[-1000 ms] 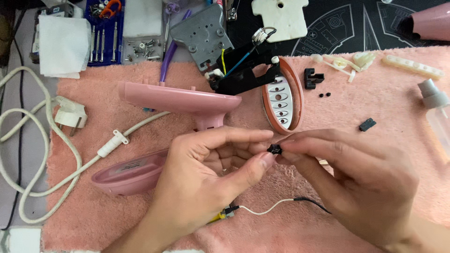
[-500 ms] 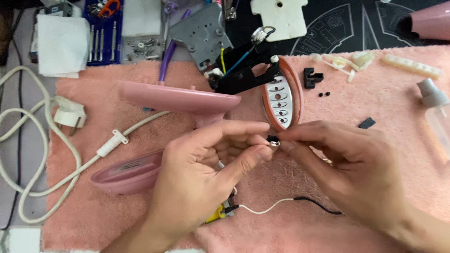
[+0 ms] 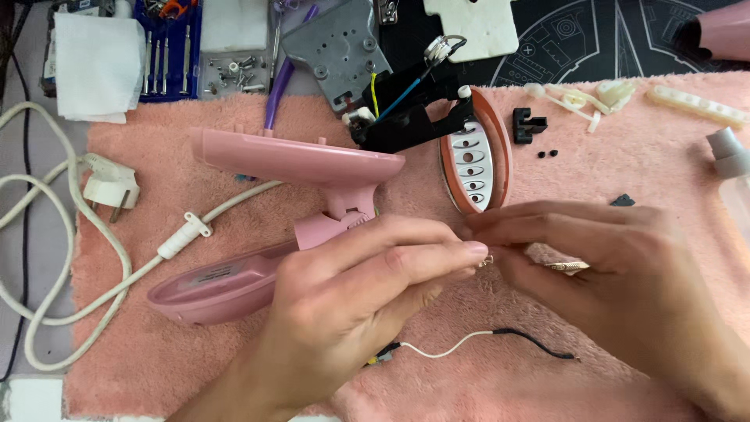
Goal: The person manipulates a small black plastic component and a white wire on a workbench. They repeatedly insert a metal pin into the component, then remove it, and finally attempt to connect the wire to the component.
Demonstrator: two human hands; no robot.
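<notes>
A pink towel (image 3: 625, 156) covers the bench, with the pink iron shell (image 3: 297, 160) lying left of centre and the oval soleplate part (image 3: 473, 160) farther right. Near the middle, the left hand (image 3: 351, 312) and right hand (image 3: 617, 281) meet fingertip to fingertip. Half a second ago they pinched a small dark piece slightly higher; now only a tiny metal bit (image 3: 486, 262) glints between the closed fingertips, so the fitting work continues. A white-and-black wire (image 3: 469, 340) lies just nearer.
</notes>
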